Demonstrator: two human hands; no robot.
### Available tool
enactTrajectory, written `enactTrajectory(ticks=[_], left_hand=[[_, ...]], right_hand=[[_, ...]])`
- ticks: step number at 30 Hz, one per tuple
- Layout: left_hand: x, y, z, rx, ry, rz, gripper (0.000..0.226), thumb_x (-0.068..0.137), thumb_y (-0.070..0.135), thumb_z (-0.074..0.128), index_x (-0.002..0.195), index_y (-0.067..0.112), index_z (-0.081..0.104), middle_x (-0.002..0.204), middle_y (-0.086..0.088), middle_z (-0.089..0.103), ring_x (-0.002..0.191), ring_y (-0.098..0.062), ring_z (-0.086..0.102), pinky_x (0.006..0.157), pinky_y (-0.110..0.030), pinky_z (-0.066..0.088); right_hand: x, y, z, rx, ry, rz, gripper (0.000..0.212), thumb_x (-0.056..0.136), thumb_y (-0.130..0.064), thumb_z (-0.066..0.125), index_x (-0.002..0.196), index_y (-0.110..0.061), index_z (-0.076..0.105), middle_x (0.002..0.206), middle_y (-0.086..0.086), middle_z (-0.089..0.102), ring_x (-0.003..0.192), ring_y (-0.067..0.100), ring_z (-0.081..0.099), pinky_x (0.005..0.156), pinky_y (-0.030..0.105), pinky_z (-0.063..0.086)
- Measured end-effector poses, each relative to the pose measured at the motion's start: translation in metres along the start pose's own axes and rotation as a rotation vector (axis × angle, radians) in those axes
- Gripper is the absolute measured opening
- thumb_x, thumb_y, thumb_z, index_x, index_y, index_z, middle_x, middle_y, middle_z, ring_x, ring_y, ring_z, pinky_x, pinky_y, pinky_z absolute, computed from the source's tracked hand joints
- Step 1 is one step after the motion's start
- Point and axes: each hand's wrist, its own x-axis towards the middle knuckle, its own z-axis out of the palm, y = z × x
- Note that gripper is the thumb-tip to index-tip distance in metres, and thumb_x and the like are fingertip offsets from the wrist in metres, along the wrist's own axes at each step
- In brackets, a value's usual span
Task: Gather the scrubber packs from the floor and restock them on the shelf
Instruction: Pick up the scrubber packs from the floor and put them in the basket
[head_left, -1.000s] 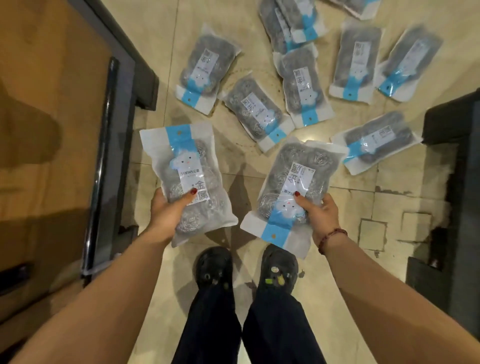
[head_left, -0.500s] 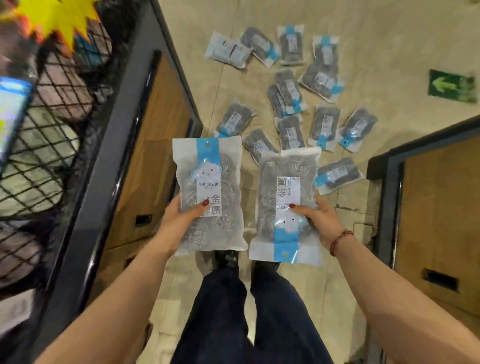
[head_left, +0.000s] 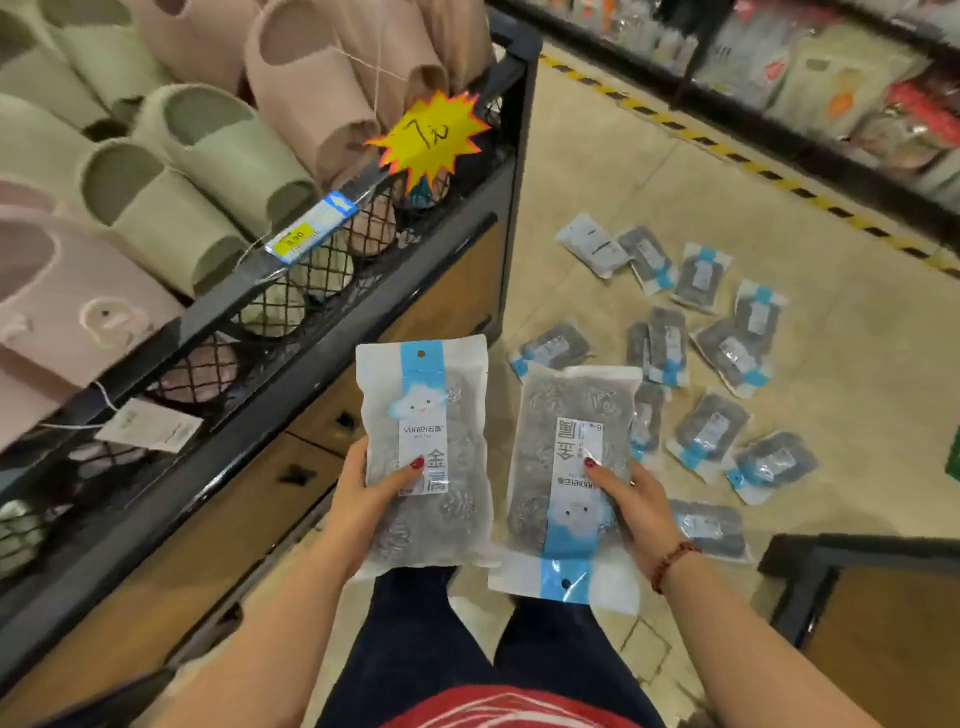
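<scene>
The left hand grips the left pack by its lower half, thumb across the front. That pack is upright, with a blue strip and hang hole at the top, a smiling cloud, "yunlei" with two characters beside it, and a large 金 above the thumb. The right hand clamps the right pack the same way, but upside down: the blue strip and hole point toward the person and the print reads inverted. The two held packs sit side by side, just apart, over the person's legs. The loose packs lie scattered on the tiled floor ahead and to the right, some overlapping. On the left, the slipper rack has a black mesh rim carrying a yellow starburst tag handwritten "7元" and a blue-and-yellow price label too blurred to read. Striped floor tape runs along the far shelving. Bare floor lies between that tape and the packs, and a wooden cabinet corner juts in at the lower right.
</scene>
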Motion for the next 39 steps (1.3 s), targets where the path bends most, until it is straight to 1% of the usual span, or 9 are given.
enactTrajectory(ticks=[4, 9, 12, 15, 20, 23, 26, 33, 39], left_hand=[[-0.051, -0.022, 0.004, -0.093, 0.163, 0.057, 0.056, 0.080, 0.027, 0.077, 0.128, 0.027, 0.048, 0.114, 0.000, 0.068, 0.095, -0.020, 0.071, 0.071, -0.034, 0.059], [-0.128, -0.081, -0.013, -0.292, 0.401, 0.057, 0.060, 0.079, 0.027, 0.079, 0.132, 0.025, 0.050, 0.113, -0.006, 0.071, 0.096, -0.027, 0.072, 0.082, -0.048, 0.058], [-0.177, -0.119, -0.020, -0.448, 0.584, 0.073, 0.052, 0.083, 0.021, 0.075, 0.129, 0.024, 0.054, 0.111, -0.009, 0.073, 0.097, -0.031, 0.071, 0.085, -0.052, 0.056], [-0.223, -0.154, -0.024, -0.593, 0.762, 0.095, 0.048, 0.083, 0.019, 0.074, 0.128, 0.024, 0.055, 0.111, -0.009, 0.072, 0.097, -0.030, 0.071, 0.085, -0.050, 0.056], [-0.294, -0.210, -0.028, -0.733, 0.992, 0.117, 0.042, 0.085, 0.017, 0.073, 0.123, 0.019, 0.057, 0.110, -0.011, 0.073, 0.097, -0.033, 0.071, 0.087, -0.053, 0.055], [-0.338, -0.251, -0.031, -0.805, 1.102, 0.103, 0.052, 0.077, 0.028, 0.081, 0.124, 0.025, 0.057, 0.114, -0.008, 0.072, 0.100, -0.032, 0.070, 0.089, -0.055, 0.054], [-0.381, -0.292, -0.037, -0.864, 1.244, 0.076, 0.048, 0.078, 0.028, 0.079, 0.121, 0.026, 0.058, 0.114, -0.006, 0.072, 0.099, -0.028, 0.071, 0.087, -0.051, 0.056], [-0.480, -0.372, -0.072, -1.006, 1.386, 0.032, 0.031, 0.085, 0.024, 0.072, 0.112, 0.030, 0.057, 0.103, -0.002, 0.073, 0.086, -0.023, 0.073, 0.065, -0.037, 0.059], [-0.540, -0.420, -0.119, -1.119, 1.441, 0.054, 0.031, 0.084, 0.027, 0.072, 0.110, 0.031, 0.057, 0.106, -0.005, 0.072, 0.094, -0.029, 0.071, 0.075, -0.044, 0.058]], right_hand=[[0.012, -0.013, -0.004, -0.109, -0.179, 0.046, 0.041, 0.079, -0.018, 0.073, 0.118, -0.009, 0.063, 0.107, 0.009, 0.074, 0.096, 0.026, 0.071, 0.087, 0.044, 0.055], [0.010, -0.015, 0.020, -0.303, -0.428, 0.107, 0.081, 0.051, -0.041, 0.090, 0.120, -0.011, 0.062, 0.112, 0.009, 0.072, 0.101, 0.027, 0.070, 0.088, 0.045, 0.054], [-0.005, 0.001, 0.046, -0.417, -0.559, 0.122, 0.051, 0.076, -0.024, 0.077, 0.122, -0.010, 0.060, 0.113, 0.010, 0.072, 0.099, 0.026, 0.071, 0.077, 0.037, 0.058], [-0.029, 0.023, 0.072, -0.531, -0.688, 0.171, 0.036, 0.084, -0.016, 0.070, 0.118, -0.011, 0.061, 0.107, 0.009, 0.074, 0.094, 0.026, 0.072, 0.069, 0.036, 0.059], [-0.080, 0.068, 0.116, -0.749, -0.880, 0.229, 0.034, 0.079, -0.024, 0.072, 0.110, -0.014, 0.062, 0.104, 0.008, 0.074, 0.094, 0.027, 0.072, 0.081, 0.046, 0.057], [-0.116, 0.103, 0.139, -0.861, -1.004, 0.235, 0.046, 0.074, -0.029, 0.074, 0.115, -0.013, 0.062, 0.104, 0.006, 0.075, 0.094, 0.025, 0.072, 0.084, 0.046, 0.057], [-0.157, 0.142, 0.158, -0.945, -1.100, 0.252, 0.036, 0.082, -0.025, 0.072, 0.115, -0.015, 0.062, 0.103, 0.005, 0.075, 0.093, 0.023, 0.073, 0.079, 0.041, 0.059], [-0.264, 0.241, 0.192, -1.055, -1.196, 0.299, 0.030, 0.087, -0.019, 0.069, 0.115, -0.012, 0.062, 0.107, 0.009, 0.073, 0.095, 0.027, 0.072, 0.076, 0.040, 0.060], [-0.335, 0.309, 0.224, -1.114, -1.230, 0.312, 0.032, 0.085, -0.021, 0.070, 0.115, -0.012, 0.062, 0.101, 0.007, 0.075, 0.091, 0.025, 0.073, 0.074, 0.040, 0.060]])
